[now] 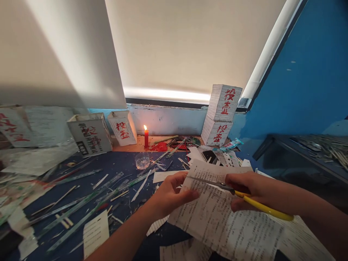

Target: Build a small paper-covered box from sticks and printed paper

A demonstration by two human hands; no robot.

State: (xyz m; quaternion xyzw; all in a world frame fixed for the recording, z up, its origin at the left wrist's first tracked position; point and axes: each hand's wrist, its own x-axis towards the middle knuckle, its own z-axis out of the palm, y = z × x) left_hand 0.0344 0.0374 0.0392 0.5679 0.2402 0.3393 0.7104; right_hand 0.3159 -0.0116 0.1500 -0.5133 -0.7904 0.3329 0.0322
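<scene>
While L hand point(170, 194) pinches printed sheet point(217, 214), R hand point(248, 192) grips scissors point(239, 195).
Blades lie on sheet's top edge; lit candle point(146, 137) behind, on worktop point(114, 166).

We see matt printed paper point(217, 214) near us, cut by scissors point(239, 197) with bright metal blades and glossy yellow plastic handles. The surface point(114, 166) is dull dark blue. Far off stand a waxy red candle point(146, 137) and matt paper boxes point(221, 114).
</scene>
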